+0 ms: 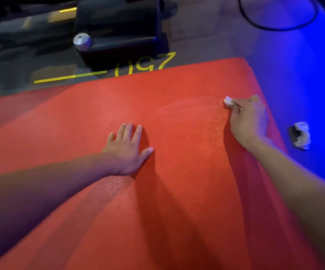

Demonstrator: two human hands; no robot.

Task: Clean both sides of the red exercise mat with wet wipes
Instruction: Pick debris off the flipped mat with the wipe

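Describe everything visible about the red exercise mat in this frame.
The red exercise mat lies flat on the floor, filling most of the view; its far edge and right corner show. The surface looks like finely textured foam, with damp, glistening specks near both hands. The left hand presses flat on it; the right hand holds a small white wet wipe against it.

dim room | blue glow washes your right side | arms throw long shadows down the red mat (pixel 157 211) | far edge soft, blurry

Black machine base (pixel 118 34), silver knob (pixel 82 41), cable (pixel 274 26), perhaps yellow floor digits (pixel 144 64).
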